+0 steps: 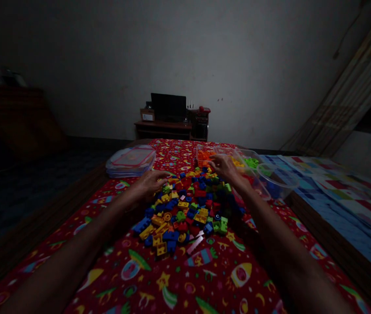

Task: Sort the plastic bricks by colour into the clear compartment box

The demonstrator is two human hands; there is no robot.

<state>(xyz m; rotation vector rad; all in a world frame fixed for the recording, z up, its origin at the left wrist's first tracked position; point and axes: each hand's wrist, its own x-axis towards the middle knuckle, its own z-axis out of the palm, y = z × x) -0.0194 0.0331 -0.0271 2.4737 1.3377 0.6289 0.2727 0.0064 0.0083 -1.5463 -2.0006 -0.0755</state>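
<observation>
A heap of toy building bricks (182,205) in yellow, blue, red, green and orange lies on a red patterned cloth (185,288). My left hand (151,182) reaches over the heap's left edge, fingers stretched forward with no brick visible in them. At the back right of the heap is my right hand (225,168), its fingers bent but apart, next to a clear plastic box of orange bricks (205,155). I make out nothing held there, though the light is dim. Beyond this hand sit yellow bricks (238,162) and green bricks (251,163) in clear boxes.
Stacked plastic lids (131,161) lie at the back left. A clear round tub (279,183) with blue bricks stands at the right. Pale strips (195,244) lie before the heap. Behind are a desk (162,125) with a monitor (168,107), and a blue covering (342,218) at right.
</observation>
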